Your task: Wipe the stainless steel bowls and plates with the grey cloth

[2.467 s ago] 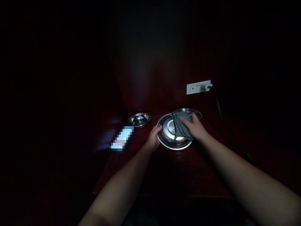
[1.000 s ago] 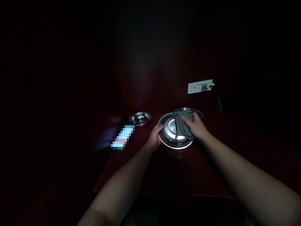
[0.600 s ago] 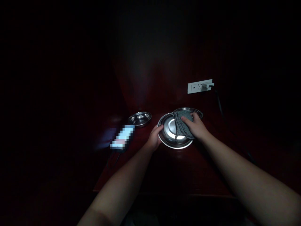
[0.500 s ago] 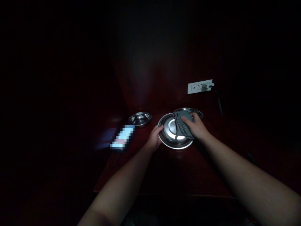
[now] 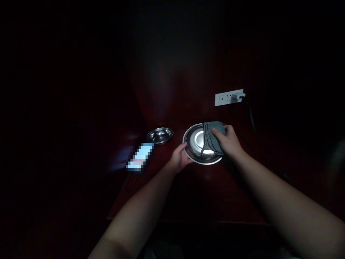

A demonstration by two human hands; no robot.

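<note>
A shiny round metal plate is tilted toward me above the dark red table. My left hand grips its left rim, thumb on the inner side and fingers underneath. In my right hand is a grey cloth, pressed over the right part of the plate with the thumb on top. The cloth hides the plate's right rim and the fingers beneath it. Behind the plate, the second metal dish seen earlier is now hidden.
A metal bowl stands at the back left of the table. In front of it a lit phone, its screen blurred, has a thin cord. A wall socket holds a plug with a hanging cable. The surroundings are very dark.
The held plate has risen slightly and shifted a little right, covering the dish behind it. My right hand and the cloth have moved slightly up and right.
</note>
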